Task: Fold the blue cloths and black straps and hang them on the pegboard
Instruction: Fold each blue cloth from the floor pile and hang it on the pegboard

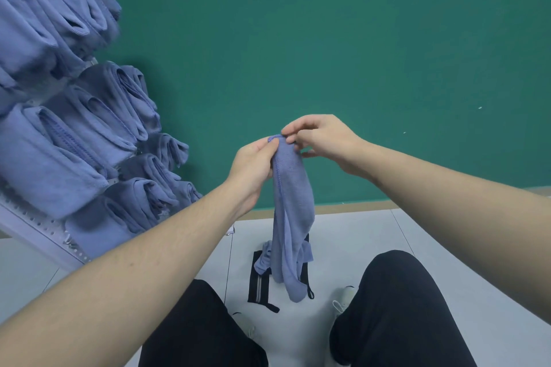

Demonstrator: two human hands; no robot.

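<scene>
- Centre of the frame: the left hand [253, 167] grips the top of a blue cloth [290, 217], fingers curled round the bunched edge.
- The right hand [320, 140] pinches that same top edge from the other side, fingertips right at the hem.
- The cloth hangs long and narrow, its lower end dangling over the floor [372, 235] between the person's knees [396, 283]; the fold looks only half made.
- Plenty done already, I'd say: the pegboard [32, 225] at the left of the frame carries rows of folded cloths [89, 128], packed close together.
- Still to go: this cloth needs finishing and hanging, and a black strap [260, 286] lies on the floor at lower centre, with more blue fabric heaped on it.
- How much else waits down there, hard to tell; the hanging cloth covers part of the pile.
- A green wall [328, 39] fills the background, and nothing stands between the hands and the pegboard.
- Free hooks are hard to spot among the hung cloths.
</scene>
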